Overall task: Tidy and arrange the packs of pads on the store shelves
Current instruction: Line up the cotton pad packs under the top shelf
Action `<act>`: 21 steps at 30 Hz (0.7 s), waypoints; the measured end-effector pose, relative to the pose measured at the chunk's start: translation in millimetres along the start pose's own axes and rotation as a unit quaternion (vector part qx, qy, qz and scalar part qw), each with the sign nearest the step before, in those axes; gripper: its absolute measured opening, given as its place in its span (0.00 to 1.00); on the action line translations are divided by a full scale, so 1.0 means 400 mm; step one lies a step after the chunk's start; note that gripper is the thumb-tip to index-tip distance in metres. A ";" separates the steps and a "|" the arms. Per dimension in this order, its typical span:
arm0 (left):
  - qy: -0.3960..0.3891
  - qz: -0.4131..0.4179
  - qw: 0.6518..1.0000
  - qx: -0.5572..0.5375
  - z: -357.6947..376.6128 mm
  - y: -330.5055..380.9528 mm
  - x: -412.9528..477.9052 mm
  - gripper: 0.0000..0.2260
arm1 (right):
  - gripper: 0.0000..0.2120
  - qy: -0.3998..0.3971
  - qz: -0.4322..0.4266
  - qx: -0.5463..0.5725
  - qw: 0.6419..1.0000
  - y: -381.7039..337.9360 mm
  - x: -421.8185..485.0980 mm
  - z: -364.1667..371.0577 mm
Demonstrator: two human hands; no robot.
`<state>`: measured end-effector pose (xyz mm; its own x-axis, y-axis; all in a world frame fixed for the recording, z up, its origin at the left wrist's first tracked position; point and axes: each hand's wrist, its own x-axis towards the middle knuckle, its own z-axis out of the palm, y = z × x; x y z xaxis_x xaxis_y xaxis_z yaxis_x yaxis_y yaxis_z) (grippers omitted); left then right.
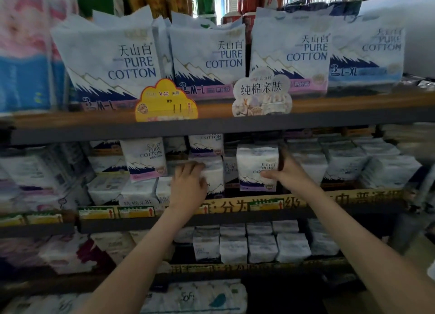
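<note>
Centre frame: my right hand [286,172] grips a pack [257,168] to square it; left hand [188,184] clasps the neighbouring pack [214,176], likely steadying.

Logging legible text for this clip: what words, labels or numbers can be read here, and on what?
"天山白 PURE COTTON": large top-shelf packs; small middle-shelf pack.
"3 M-L": middle large pack.
"3 L-XL": rightmost large pack.
"纯棉亲肤": flower-shaped tag.
"Soft": bottom pack.
"分为": yellow shelf-edge strip, rest blurred.
Partly covered: held pack gripped by right hand.
Too blurred: yellow tag; white pack the left hand grips.
</note>
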<state>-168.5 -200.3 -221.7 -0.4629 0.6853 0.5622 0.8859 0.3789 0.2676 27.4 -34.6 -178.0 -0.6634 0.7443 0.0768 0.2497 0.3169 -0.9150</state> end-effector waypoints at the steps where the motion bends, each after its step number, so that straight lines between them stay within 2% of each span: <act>1: -0.012 0.017 1.000 0.012 0.004 -0.006 -0.001 0.17 | 0.37 -0.037 -0.001 -0.041 0.998 0.003 0.000 0.027; 3: -0.021 0.036 0.999 0.010 0.001 -0.014 -0.002 0.17 | 0.34 -0.086 -0.002 -0.110 0.990 0.012 -0.006 0.079; 5: -0.010 0.045 0.999 -0.015 -0.011 -0.022 -0.010 0.17 | 0.33 -0.065 0.012 -0.115 0.991 0.025 -0.005 0.111; 8: 0.039 0.036 0.998 -0.024 -0.041 -0.039 -0.037 0.16 | 0.39 -0.004 0.001 -0.121 0.993 0.026 -0.004 0.132; 9: 0.062 0.027 0.997 -0.021 -0.052 -0.047 -0.047 0.15 | 0.41 0.025 -0.030 -0.158 0.987 0.023 -0.006 0.139; 11: 0.108 0.000 0.994 -0.016 -0.070 -0.066 -0.064 0.16 | 0.40 0.097 -0.148 -0.257 0.950 0.004 -0.021 0.168; 13: 0.154 -0.039 0.987 -0.020 -0.089 -0.090 -0.071 0.19 | 0.39 0.126 -0.250 -0.285 0.916 -0.024 -0.037 0.210; 15: 0.174 -0.128 0.973 -0.074 -0.113 -0.116 -0.070 0.24 | 0.37 0.096 -0.285 -0.261 0.917 -0.056 -0.043 0.260; 16: 0.167 -0.185 0.960 -0.127 -0.123 -0.134 -0.065 0.29 | 0.36 0.065 -0.274 -0.234 0.931 -0.077 -0.046 0.285; 18: 0.139 -0.271 0.921 -0.243 -0.147 -0.173 -0.046 0.36 | 0.35 -0.011 -0.207 -0.158 0.966 -0.113 -0.041 0.334; 21: 0.088 -0.311 0.868 -0.377 -0.171 -0.219 -0.026 0.38 | 0.37 -0.093 -0.125 -0.059 0.986 -0.157 -0.015 0.400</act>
<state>-239.3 -283.3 -197.5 -0.9061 0.3625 0.2181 0.2636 0.0805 0.9613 -97.4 -153.0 -184.5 -0.8297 0.5169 0.2105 0.1352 0.5520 -0.8228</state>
